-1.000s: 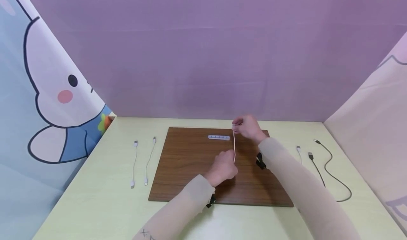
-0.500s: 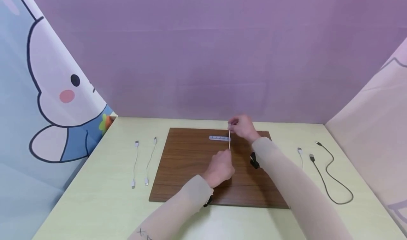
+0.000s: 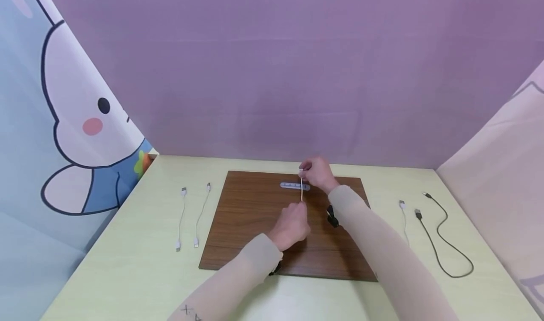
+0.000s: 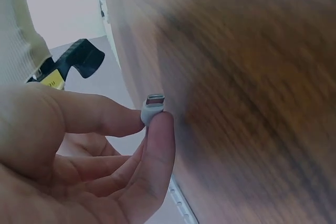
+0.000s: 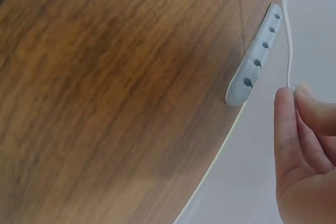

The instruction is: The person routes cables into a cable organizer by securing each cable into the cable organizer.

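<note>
A white USB cable (image 5: pixel 288 40) is stretched between the two hands above a brown wooden board (image 3: pixel 246 226). My left hand (image 3: pixel 290 225) pinches its near end; in the left wrist view the metal plug (image 4: pixel 155 100) pokes out between thumb and forefinger. Farther back, my right hand (image 3: pixel 318 173) pinches the other end, whose plug is mostly hidden by the fingers. On the board's far part lies a light grey-blue cable holder (image 3: pixel 291 185) with a row of several slots (image 5: pixel 256 62). The cable passes over the holder's right part in the head view, held above it.
Two short white cables (image 3: pixel 181 219) (image 3: pixel 201 215) lie on the pale table left of the board. To the right are another white cable (image 3: pixel 404 219), partly behind the sleeve, and a longer dark cable (image 3: pixel 439 236). A purple curtain (image 3: pixel 272 75) hangs behind the table.
Both hands have moved left with the cable, from right of the cable holder to over its right part. The cable stays pinched at both ends.
</note>
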Motion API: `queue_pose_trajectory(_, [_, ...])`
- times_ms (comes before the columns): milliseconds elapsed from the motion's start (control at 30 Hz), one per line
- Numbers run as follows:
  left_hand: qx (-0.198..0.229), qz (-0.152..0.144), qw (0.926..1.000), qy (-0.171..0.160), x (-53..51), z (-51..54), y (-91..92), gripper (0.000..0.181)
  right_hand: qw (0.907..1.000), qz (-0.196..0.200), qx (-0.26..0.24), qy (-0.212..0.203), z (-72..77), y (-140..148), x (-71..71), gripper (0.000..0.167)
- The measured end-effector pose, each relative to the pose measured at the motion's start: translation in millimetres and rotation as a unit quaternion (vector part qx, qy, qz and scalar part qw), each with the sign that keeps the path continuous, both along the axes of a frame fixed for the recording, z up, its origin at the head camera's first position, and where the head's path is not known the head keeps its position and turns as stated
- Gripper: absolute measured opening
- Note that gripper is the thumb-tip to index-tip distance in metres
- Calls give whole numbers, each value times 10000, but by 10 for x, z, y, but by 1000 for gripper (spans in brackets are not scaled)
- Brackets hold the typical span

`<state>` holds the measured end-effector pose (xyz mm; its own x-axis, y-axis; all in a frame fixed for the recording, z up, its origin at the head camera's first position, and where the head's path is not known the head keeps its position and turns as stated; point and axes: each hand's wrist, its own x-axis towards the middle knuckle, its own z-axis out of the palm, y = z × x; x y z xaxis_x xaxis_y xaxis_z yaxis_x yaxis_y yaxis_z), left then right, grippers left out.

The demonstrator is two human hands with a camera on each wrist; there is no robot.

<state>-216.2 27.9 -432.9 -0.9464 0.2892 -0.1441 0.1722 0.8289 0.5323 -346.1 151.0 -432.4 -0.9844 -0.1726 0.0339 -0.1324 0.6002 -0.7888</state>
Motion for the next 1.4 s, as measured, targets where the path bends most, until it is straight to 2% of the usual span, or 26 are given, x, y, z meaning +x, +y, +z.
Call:
queue_pose_trajectory(333, [-251, 50, 9991, -351, -41, 28, 3, 19, 9993, -63, 362, -103, -33, -66, 13, 18])
queue_pose_trajectory(633, [-304, -52, 9988, -382, -85, -7, -25, 13, 9976, -225, 638, -167, -92, -78, 27, 13])
queue_pose_trajectory(767, [-431, -123, 9982, -386, -104, -21, -41, 13, 9973, -158, 712, -91, -113, -85, 17, 14])
queue_pose_trajectory(1133, [-664, -192, 9961, -550, -111, 10, -15, 13, 9959, -210, 874, -109, -151, -66, -2, 14])
queue_pose_trajectory(1267, [-787, -317, 9949, -545, -115, 10, -12, 9, 9954, -112, 954, -4, -137, -78, -3, 14])
queue_pose_trajectory(1400, [-819, -428, 9937, -628, -104, 16, -16, 10, 9949, -112, 1004, -74, -140, -87, -11, 14])
